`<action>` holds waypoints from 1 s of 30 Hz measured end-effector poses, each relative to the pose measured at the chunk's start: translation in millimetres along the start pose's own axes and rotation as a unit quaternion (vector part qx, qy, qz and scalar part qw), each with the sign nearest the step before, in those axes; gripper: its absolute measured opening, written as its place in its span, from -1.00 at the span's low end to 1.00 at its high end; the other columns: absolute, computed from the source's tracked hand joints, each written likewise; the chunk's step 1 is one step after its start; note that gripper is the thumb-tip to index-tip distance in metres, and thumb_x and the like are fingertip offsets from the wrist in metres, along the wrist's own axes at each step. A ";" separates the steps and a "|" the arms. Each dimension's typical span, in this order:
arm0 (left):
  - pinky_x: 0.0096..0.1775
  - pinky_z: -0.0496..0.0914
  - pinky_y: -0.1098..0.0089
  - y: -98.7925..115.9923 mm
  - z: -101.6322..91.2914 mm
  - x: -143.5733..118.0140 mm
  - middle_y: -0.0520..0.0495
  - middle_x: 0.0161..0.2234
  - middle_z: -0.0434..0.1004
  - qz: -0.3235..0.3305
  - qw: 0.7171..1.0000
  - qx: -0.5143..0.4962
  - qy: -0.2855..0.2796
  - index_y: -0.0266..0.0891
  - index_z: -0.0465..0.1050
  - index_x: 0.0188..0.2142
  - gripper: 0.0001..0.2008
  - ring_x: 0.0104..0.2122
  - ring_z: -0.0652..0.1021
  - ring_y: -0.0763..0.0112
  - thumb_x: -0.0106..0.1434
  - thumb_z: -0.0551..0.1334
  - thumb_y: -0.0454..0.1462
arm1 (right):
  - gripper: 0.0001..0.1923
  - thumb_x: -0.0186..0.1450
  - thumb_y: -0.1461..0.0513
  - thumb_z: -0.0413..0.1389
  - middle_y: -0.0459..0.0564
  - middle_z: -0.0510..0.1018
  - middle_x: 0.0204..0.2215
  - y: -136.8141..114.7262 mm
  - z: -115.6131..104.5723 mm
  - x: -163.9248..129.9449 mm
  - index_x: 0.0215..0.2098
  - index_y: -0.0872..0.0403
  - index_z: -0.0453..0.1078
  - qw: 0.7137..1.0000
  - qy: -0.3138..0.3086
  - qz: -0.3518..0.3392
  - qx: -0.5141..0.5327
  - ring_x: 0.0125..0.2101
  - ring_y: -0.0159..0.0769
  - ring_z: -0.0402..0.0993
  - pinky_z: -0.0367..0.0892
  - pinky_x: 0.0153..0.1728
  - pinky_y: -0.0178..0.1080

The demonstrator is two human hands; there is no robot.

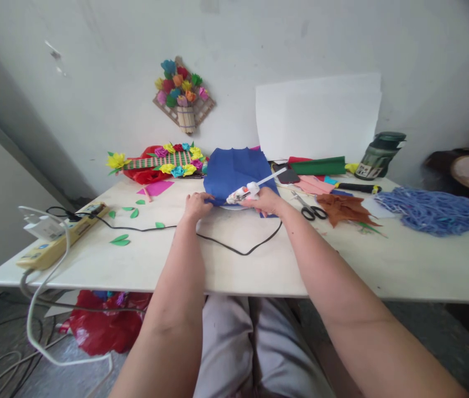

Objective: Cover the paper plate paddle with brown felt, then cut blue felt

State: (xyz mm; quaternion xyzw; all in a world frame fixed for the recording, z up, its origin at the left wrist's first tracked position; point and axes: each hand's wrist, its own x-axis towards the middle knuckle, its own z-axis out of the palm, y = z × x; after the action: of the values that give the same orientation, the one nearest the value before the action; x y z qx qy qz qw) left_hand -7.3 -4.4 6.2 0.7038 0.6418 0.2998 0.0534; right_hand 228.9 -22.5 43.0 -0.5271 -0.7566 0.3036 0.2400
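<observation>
A large dark blue sheet [238, 166], paper or felt, with faint ridges lies at the middle of the table's far side. My left hand [198, 206] pinches its near left edge between thumb and fingers. In my right hand [270, 202] is a white hot glue gun [246, 193], its nozzle pointing left at the sheet's near edge. A long glue stick [272, 176] juts from the gun's back, up and to the right. Below both hands a black cord [230, 250] curves across the table. Whether glue is coming out is too small to see.
At left are a power strip [62, 235] and green paper leaves [120, 240]. Behind them lies a flower-trimmed woven piece [163, 161]. Rightward are scissors [309, 210], brown cloth [342, 208], a bottle [379, 156] and blue yarn [437, 210]. A red bag [104, 326] sits below the table.
</observation>
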 end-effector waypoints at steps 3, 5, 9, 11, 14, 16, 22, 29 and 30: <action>0.14 0.02 0.07 4.4 -6.9 -4.2 0.05 -0.10 0.54 0.021 1.000 -0.015 -0.013 -0.08 0.56 -0.47 -0.73 0.02 0.38 0.11 -0.07 0.14 -0.43 | -0.64 0.10 -0.01 0.18 -0.12 0.36 -0.69 9.0 -12.3 -4.7 -0.52 0.12 0.31 0.992 0.037 -0.045 0.110 -0.74 -0.49 0.18 0.17 -0.73 -0.39; 0.15 0.01 0.08 6.7 -14.5 -6.5 0.08 -0.07 0.52 0.032 0.998 -0.054 -0.022 -0.08 0.56 -0.47 -0.74 0.03 0.37 0.12 -0.07 0.14 -0.40 | -0.65 0.10 0.01 0.19 -0.12 0.38 -0.67 15.0 -17.8 -3.9 -0.53 0.12 0.27 0.984 0.068 -0.060 0.150 -0.74 -0.51 0.17 0.16 -0.74 -0.40; 0.02 0.26 0.29 8.3 -24.8 -6.6 0.01 -0.12 0.54 0.040 0.983 -0.178 0.026 -0.15 0.54 -0.22 -0.68 -0.07 0.46 0.25 0.06 0.10 -0.28 | -0.71 0.14 0.07 0.18 -0.04 0.49 -0.57 19.7 -20.4 0.2 -0.45 0.14 0.31 0.968 0.100 -0.043 0.226 -0.75 -0.53 0.24 0.17 -0.75 -0.43; -0.05 0.31 0.34 10.0 -21.2 -5.2 -0.04 -0.20 0.57 0.028 0.979 -0.194 0.056 -0.21 0.53 -0.20 -0.67 -0.14 0.49 0.28 0.11 0.12 -0.18 | -0.70 0.16 0.07 0.18 0.02 0.54 -0.51 19.9 -19.3 1.1 -0.35 0.16 0.34 0.955 0.082 -0.017 0.286 -0.71 -0.46 0.35 0.23 -0.73 -0.42; -0.15 0.36 0.35 15.7 -7.2 -3.8 -0.08 -0.33 0.59 0.030 0.986 -0.154 0.054 -0.25 0.55 -0.29 -0.65 -0.26 0.52 0.29 0.12 0.14 -0.06 | -0.62 0.15 0.03 0.19 0.08 0.57 -0.45 21.6 -18.0 1.0 -0.21 0.14 0.33 0.931 0.033 0.027 0.363 -0.65 -0.32 0.47 0.38 -0.67 -0.31; -0.19 0.37 0.38 20.0 1.4 -4.2 -0.08 -0.35 0.59 0.068 0.990 -0.124 0.022 -0.24 0.56 -0.29 -0.67 -0.31 0.52 0.33 0.11 0.17 -0.08 | -0.58 0.15 0.01 0.20 0.09 0.57 -0.45 24.7 -18.0 1.1 -0.16 0.11 0.32 0.921 0.005 0.046 0.388 -0.62 -0.25 0.51 0.44 -0.63 -0.24; -0.15 0.36 0.44 24.6 2.8 -7.0 -0.01 -0.27 0.53 0.167 0.979 -0.039 -0.114 -0.14 0.56 -0.16 -0.63 -0.30 0.49 0.42 0.02 0.18 -0.34 | -0.56 0.15 -0.02 0.18 0.12 0.58 -0.48 40.4 -20.3 5.7 -0.16 0.12 0.33 0.915 -0.011 0.084 0.395 -0.56 -0.17 0.54 0.47 -0.58 -0.17; -0.13 0.35 0.49 21.4 -4.7 -6.7 0.03 -0.25 0.52 0.125 0.977 -0.002 -0.175 -0.12 0.61 -0.35 -0.67 -0.27 0.49 0.42 -0.02 0.10 -0.35 | -0.61 0.18 0.01 0.16 0.13 0.57 -0.50 47.4 -24.2 4.1 -0.19 0.14 0.34 0.911 0.005 0.115 0.396 -0.58 -0.18 0.53 0.44 -0.63 -0.22; -0.13 0.36 0.48 21.5 -6.3 -6.9 0.03 -0.25 0.52 0.112 0.979 -0.007 -0.171 -0.13 0.61 -0.37 -0.69 -0.27 0.49 0.41 -0.01 0.09 -0.33 | -0.63 0.19 0.02 0.16 0.13 0.58 -0.49 47.4 -25.1 3.6 -0.20 0.14 0.34 0.908 0.010 0.112 0.403 -0.58 -0.18 0.53 0.43 -0.63 -0.23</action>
State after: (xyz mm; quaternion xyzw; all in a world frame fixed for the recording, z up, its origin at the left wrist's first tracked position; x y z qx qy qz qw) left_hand 8.4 -16.4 18.7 0.8117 0.5383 0.1834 0.1330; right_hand 275.8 -1.6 27.0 -0.4699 -0.5032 0.6026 0.4037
